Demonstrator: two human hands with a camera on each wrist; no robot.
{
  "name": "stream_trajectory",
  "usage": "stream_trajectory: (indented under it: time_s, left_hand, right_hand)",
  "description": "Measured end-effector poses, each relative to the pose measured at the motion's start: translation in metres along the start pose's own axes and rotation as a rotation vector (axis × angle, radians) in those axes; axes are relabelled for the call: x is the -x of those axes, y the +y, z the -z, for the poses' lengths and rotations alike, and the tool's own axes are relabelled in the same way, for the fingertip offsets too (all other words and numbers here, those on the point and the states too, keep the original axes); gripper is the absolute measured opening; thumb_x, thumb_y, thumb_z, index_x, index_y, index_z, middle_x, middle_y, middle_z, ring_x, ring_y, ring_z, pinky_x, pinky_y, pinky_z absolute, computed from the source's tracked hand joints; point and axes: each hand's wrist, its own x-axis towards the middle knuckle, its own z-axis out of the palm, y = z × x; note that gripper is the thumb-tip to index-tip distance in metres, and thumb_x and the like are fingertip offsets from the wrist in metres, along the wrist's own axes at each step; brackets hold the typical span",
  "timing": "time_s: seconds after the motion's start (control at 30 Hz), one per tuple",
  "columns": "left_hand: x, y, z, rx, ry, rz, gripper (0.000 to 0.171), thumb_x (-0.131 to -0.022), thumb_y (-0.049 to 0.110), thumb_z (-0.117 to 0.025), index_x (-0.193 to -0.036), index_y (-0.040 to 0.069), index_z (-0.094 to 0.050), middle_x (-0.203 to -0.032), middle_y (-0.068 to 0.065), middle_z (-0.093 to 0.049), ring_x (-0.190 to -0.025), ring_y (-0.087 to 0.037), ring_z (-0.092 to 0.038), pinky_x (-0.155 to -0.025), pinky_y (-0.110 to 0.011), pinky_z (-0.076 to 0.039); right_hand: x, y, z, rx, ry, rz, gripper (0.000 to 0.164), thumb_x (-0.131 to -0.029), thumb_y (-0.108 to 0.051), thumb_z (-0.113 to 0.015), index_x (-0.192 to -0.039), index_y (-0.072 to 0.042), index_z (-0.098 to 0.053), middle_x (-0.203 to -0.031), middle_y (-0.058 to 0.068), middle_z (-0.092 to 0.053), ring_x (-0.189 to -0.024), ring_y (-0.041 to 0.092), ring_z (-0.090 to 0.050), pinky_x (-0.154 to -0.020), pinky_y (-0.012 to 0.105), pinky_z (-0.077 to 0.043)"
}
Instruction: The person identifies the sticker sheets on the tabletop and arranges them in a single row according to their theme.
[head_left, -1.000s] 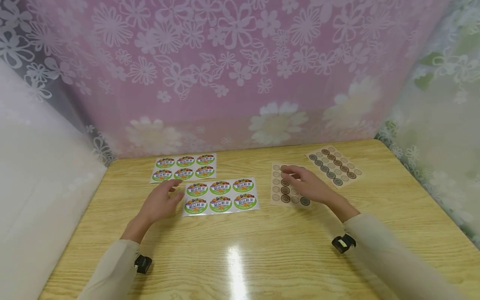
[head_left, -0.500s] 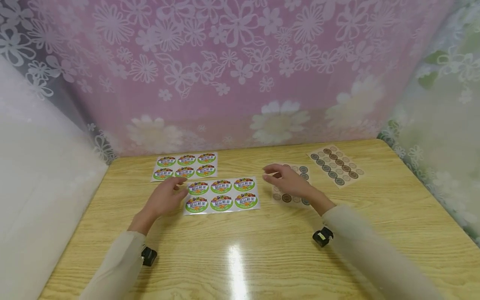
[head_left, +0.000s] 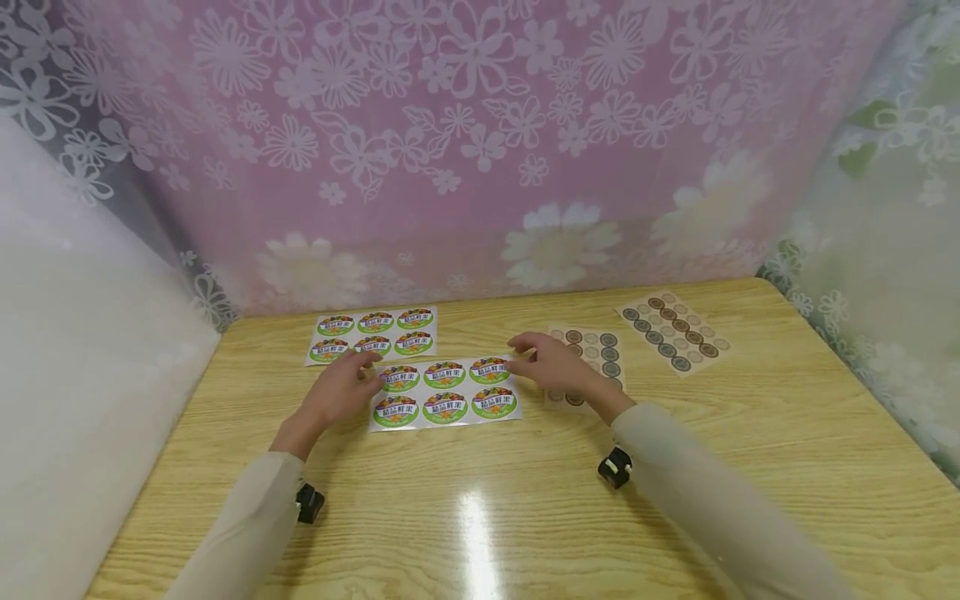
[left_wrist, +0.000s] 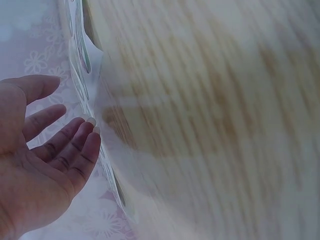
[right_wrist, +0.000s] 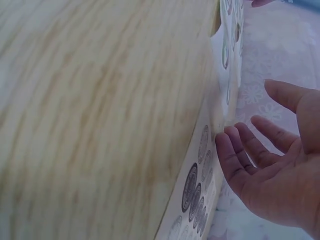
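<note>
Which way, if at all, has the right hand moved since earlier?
Yes: the right hand moved left, across the nearer beige round-sticker sheet toward the nearer white rectangular oval-sticker sheet.

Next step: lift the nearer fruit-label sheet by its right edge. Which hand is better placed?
Probably the right hand: in the head view it overlaps the far right corner of the nearer fruit-label sheet. The left hand is at that sheet's left end.
</note>
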Motion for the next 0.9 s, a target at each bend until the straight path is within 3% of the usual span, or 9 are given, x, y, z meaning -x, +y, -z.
stream_trajectory:
  time_s: [0.4,0.9]
  left_hand:
    - [-0.009,-0.005,-0.001,-0.041,-0.038,-0.015,0.040,-0.094,0.023,-0.060,-0.126,-0.001,-0.056,-0.108,-0.015,-0.057,-0.094,-0.029,-0.059,-0.080,-0.046,-0.048]
    - [-0.015,-0.011,-0.005,-0.002,-0.072,-0.011,0.038,-0.093,0.023,-0.063,-0.122,0.000,-0.056,-0.110,-0.015,-0.049,-0.092,-0.028,-0.054,-0.081,-0.046,-0.046]
  right_hand:
    - [-0.010,0.001,-0.007,0.046,-0.021,-0.004,0.053,-0.093,-0.027,-0.064,-0.133,0.004,-0.050,-0.123,0.019,-0.054,-0.113,0.031,-0.051,-0.093,0.044,-0.043]
    - [-0.018,-0.003,-0.015,0.101,-0.033,-0.079,0.058,-0.087,-0.031,-0.072,-0.133,0.000,-0.051,-0.106,0.012,-0.053,-0.086,0.023,-0.050,-0.073,0.038,-0.043]
